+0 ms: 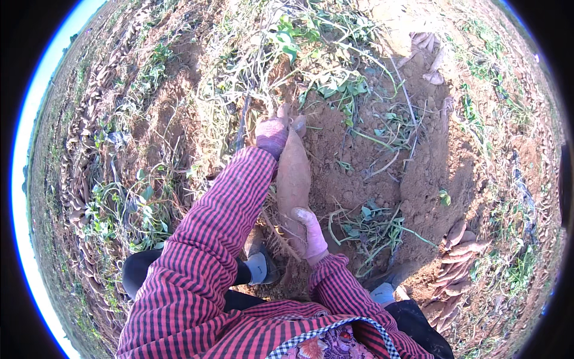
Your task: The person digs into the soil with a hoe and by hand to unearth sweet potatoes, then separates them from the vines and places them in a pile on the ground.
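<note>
Clearly, one long tuber is clasped low by right hand, its top flanked by left hand, whose closing cannot be told.

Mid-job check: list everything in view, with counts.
Large tuber: one, reddish-brown, centre
Loose tubers: several, reddish-brown, lower right
Tuber row: many, brown, far left
Vines: many, green, across the ground
Soil: uncounted, brown, throughout
Sky: one strip, pale, left rim
Socks: two, pale blue, lower middle
Trousers: one pair, black, bottom
Shirt: one, pink-black checked, bottom
Left hand: one, purplish glove, by large tuber's top
Right hand: one, pink glove, its lower end
</note>
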Demonstrator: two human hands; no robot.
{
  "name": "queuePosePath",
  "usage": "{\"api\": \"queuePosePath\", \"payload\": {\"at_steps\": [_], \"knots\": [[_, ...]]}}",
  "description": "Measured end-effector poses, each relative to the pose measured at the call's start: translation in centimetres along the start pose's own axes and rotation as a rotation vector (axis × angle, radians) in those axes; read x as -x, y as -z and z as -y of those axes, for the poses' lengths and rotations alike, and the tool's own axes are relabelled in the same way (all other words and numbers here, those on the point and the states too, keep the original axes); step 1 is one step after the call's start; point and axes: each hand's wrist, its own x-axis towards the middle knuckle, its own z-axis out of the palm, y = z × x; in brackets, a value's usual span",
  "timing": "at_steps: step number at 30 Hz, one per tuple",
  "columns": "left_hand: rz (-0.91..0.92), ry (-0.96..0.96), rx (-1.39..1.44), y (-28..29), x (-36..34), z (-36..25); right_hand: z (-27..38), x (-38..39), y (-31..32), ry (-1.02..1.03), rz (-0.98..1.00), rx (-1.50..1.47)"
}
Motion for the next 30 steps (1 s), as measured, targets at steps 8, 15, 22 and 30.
{"api": "queuePosePath", "payload": {"at_steps": [8, 15, 22, 30], "knots": [[0.028, -0.161, 0.346, -4.0, 0.4, 2.1, -1.4, 1.0, -0.1, -0.215, 0.179, -0.623], [0.28, -0.322, -0.307, 2.9, 3.4, -1.4, 7.8, 4.3, 5.8, 0.084, 0.025, -0.005], [0.568, -0.851, -0.674, -0.4, 10.2, -5.3, 13.1, 2.9, 10.6, 0.59, 0.071, -0.204], [0.73, -0.846, -0.506, -7.2, 13.7, -4.4, 12.8, -0.8, 6.3, 0.934, -0.393, 0.872]]}}
